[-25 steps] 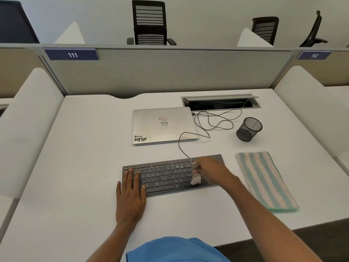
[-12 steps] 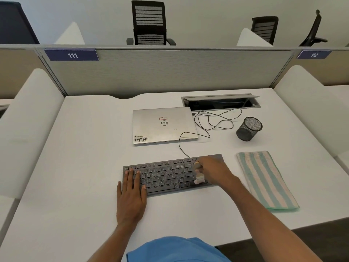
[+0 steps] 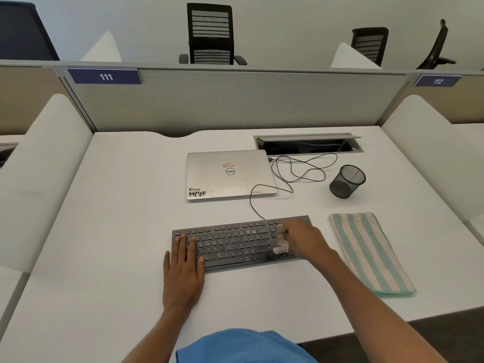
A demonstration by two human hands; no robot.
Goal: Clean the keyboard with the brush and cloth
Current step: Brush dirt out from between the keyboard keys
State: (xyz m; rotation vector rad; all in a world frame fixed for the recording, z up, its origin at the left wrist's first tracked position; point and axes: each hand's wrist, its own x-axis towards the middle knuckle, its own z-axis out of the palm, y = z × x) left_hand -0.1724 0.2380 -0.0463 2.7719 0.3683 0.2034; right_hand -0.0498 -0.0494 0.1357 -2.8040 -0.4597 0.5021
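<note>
White office desk (image 3: 117, 231): left hand (image 3: 183, 268) lies flat, fingers straight, on the flat dark grey keyboard (image 3: 235, 242). The right hand (image 3: 306, 239) grips a small pale brush (image 3: 281, 239) over its right keys. A folded green-and-white striped cloth (image 3: 372, 252) lies just right of it. Beyond are a closed silver laptop (image 3: 230, 174) and a black mesh cup (image 3: 347, 182).

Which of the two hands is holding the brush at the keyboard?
The right hand: it grips the brush over the right end of the keyboard. The left hand lies flat on the left keys, fingers straight.
</note>
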